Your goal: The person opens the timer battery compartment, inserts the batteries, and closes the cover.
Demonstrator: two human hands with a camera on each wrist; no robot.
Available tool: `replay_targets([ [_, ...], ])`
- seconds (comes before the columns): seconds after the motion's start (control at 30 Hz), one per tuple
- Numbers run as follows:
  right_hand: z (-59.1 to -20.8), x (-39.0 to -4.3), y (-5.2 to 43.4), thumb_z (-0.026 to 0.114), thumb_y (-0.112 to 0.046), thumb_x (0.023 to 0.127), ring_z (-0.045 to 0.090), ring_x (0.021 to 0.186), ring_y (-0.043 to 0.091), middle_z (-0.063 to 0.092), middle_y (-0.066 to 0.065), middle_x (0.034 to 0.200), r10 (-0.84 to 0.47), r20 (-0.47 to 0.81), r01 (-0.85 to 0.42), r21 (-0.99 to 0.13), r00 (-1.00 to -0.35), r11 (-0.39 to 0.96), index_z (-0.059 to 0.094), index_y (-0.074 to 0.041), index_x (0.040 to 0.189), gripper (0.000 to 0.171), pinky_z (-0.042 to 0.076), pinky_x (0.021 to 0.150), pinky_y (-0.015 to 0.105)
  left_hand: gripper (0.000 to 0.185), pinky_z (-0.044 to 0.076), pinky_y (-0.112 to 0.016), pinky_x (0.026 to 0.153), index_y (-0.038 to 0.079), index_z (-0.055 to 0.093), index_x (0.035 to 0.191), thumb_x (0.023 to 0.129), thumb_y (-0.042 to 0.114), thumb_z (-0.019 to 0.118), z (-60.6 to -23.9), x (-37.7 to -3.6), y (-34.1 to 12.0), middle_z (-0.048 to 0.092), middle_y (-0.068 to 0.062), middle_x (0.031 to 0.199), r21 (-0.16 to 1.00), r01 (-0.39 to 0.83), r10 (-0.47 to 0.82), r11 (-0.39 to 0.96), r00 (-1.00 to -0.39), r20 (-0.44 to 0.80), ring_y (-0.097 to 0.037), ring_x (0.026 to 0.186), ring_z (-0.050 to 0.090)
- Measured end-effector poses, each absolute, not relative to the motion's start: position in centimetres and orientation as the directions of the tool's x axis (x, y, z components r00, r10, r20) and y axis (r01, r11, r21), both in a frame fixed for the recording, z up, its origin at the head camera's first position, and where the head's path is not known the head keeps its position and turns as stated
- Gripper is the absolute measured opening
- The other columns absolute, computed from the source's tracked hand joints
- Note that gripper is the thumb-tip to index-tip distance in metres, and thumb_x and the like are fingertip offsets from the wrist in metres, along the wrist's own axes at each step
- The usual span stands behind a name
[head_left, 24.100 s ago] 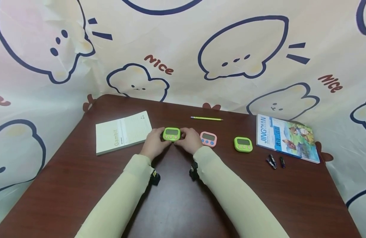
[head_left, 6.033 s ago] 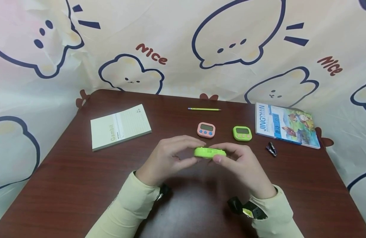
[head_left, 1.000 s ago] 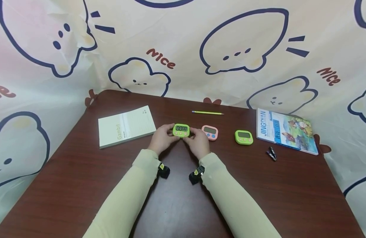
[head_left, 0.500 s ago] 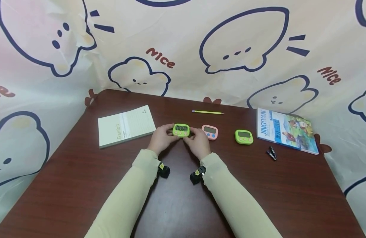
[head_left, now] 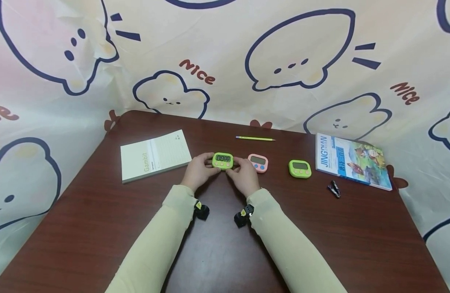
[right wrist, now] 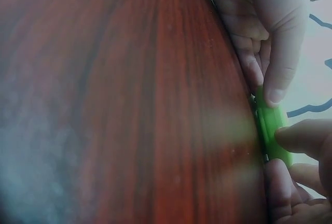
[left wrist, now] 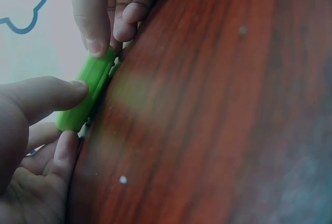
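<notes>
On the dark wooden desk (head_left: 100, 228), a pale green notepad (head_left: 155, 155) lies far left. Beside it, the left hand (head_left: 198, 171) and right hand (head_left: 244, 175) pinch a lime-green digital timer (head_left: 222, 160) between curled fingers (left wrist: 78, 92), propped upright on the desk. A pink timer (head_left: 258, 162) sits just right.

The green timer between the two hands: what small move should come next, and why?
Probably let go of it and draw both hands back. The green timer stands on the table, its display showing digits, left hand and right hand pinching its sides. The pink timer and the other green timer have blank displays, so one of them likely needs attention.
</notes>
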State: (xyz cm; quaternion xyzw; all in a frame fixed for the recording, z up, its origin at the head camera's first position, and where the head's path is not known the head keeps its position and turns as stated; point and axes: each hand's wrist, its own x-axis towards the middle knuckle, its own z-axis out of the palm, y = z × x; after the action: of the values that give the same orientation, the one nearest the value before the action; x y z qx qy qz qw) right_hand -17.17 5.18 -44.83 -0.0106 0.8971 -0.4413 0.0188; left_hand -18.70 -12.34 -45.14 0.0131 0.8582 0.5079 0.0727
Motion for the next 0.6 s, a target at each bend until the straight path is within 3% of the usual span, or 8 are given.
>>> replay_targets([
  [0.6, -44.93, -16.95, 5.26, 0.075, -0.018, 0.091, 0.061, 0.091, 0.018, 0.061, 0.008, 0.113, -0.033, -0.023, -0.001, -0.802, -0.999, 0.597, 0.062, -0.005, 0.134, 0.046, 0.055, 0.077, 0.031, 0.066, 0.054, -0.034, 0.097, 0.004, 0.052, 0.144, 0.086, 0.020, 0.081, -45.33, -18.29, -12.44, 0.057, -0.015, 0.135, 0.872, -0.064, 0.068, 0.485, -0.991, -0.111, -0.024, 0.119, 0.062],
])
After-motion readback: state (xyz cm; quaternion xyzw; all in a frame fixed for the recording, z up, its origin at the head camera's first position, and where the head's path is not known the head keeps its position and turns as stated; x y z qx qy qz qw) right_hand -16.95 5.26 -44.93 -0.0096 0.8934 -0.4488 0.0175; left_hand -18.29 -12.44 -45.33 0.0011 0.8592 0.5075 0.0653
